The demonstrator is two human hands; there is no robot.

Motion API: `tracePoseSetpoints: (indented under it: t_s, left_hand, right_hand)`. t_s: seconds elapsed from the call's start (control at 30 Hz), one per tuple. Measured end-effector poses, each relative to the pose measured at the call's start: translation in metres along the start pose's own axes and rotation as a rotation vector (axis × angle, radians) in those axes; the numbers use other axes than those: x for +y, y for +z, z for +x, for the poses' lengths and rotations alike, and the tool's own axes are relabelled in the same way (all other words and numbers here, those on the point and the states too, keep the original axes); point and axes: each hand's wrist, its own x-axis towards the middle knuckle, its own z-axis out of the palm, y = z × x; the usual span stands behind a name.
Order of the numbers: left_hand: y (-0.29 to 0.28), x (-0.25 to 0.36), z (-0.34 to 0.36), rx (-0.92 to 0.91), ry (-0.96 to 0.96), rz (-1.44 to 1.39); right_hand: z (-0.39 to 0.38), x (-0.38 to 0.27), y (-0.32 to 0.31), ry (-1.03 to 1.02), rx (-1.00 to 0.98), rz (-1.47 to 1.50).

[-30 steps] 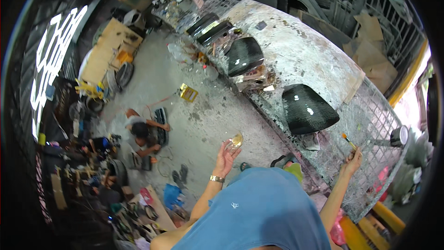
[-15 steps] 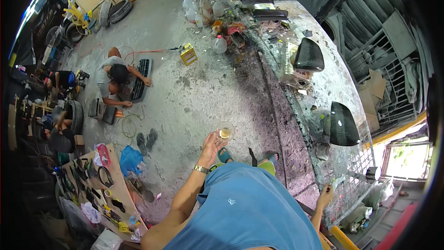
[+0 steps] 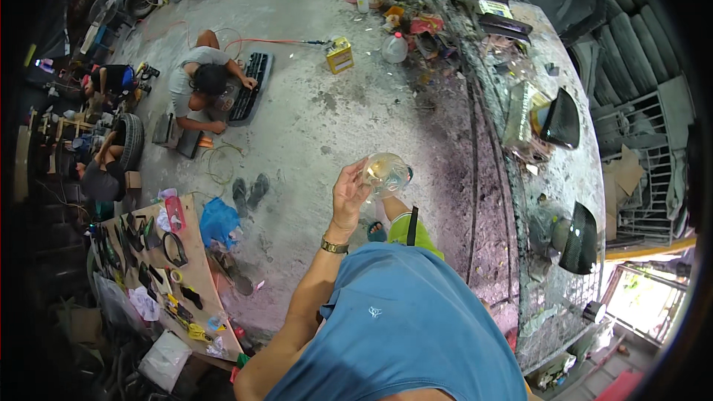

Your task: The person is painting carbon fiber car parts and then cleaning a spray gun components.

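Left hand near centre, fingers grasping clear cup at hand's 2 o'clock. Right hand's fingers: could not tell. From cup: black shell lay on desk near 4 o'clock, second shell near 2; yellow tin stood at 11, co-worker crouched at 10.

Shirt: plain blue, sleeveless, loosely cut, creased along its left side and far edge. Emblem: small, white, line-drawn, left of the shirt's middle; finer detail too small to tell. Left arm: bare from the shirt's armhole down. Watch: on the wrist, just past the shirt's upper left edge; metal band, yellowish. Left hand: bare. Shorts: bright yellow-green, showing past the shirt's far edge. Strap: black, narrow, against the shorts. Sandal: blue-green with dark parts, near the shirt's far edge.
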Motion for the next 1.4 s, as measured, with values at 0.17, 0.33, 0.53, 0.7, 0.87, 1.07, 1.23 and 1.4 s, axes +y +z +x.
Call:
tracePoseSetpoints:
  t_s: [0.17, 0.33, 0.53, 0.7, 0.87, 1.07, 1.23, 1.4]
  left_hand:
    - [-0.004, 0.023, 0.075, -0.002, 0.114, 0.065]
    - [-0.009, 0.037, 0.153, 0.146, -0.063, 0.174]
    - [-0.025, 0.036, 0.220, 0.178, -0.123, 0.109]
    - [-0.038, 0.026, 0.265, 0.213, -0.194, 0.097]
    - [-0.048, 0.007, 0.339, 0.151, -0.342, 0.098]
    - [-0.077, -0.039, 0.472, 0.009, -0.481, 0.168]
    - [-0.102, -0.095, 0.619, -0.151, -0.582, 0.280]
    - [-0.122, -0.189, 0.755, -0.272, -0.464, 0.436]
  right_hand:
    - [0.075, -0.106, 0.032, -0.074, -0.018, -0.184]
    - [0.138, -0.201, 0.074, -0.082, -0.023, -0.227]
    - [0.181, -0.294, 0.093, -0.131, -0.081, -0.280]
    - [0.208, -0.323, 0.108, -0.098, -0.056, -0.135]
    - [0.215, -0.312, 0.134, -0.064, 0.152, -0.143]
    - [0.201, -0.379, 0.159, 0.216, 0.303, -0.051]
    - [0.220, -0.495, 0.198, 0.222, 0.447, 0.001]
    - [0.290, -0.583, 0.255, 0.092, 0.440, 0.174]
